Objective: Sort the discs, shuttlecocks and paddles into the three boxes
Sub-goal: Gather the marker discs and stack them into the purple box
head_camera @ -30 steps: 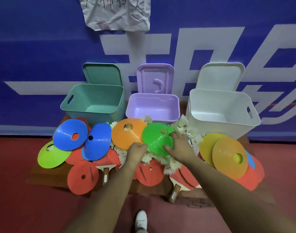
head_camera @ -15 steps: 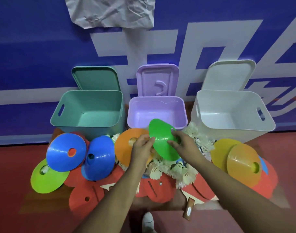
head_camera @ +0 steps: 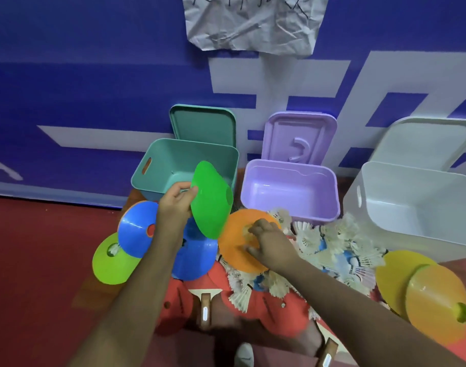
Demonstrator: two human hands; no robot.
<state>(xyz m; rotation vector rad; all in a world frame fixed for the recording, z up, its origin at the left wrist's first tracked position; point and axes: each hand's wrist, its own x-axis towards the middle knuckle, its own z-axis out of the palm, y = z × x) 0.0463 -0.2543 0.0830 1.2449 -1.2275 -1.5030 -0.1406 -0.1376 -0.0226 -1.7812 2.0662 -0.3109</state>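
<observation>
now green disc [head_camera: 211, 201] in left hand [head_camera: 175, 206] alone; right hand [head_camera: 267, 243] on orange disc [head_camera: 233, 251], grip unclear

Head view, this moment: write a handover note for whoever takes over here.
Left hand grips the green disc, tilted over the teal box near rim.
Right hand rests on the orange disc, fingers curled at its centre; grip unclear.
Teal box, purple box and white box show nothing inside.
Done: nothing boxed yet.
Left: the green disc, the other discs, shuttlecocks and paddles in the pile.
</observation>
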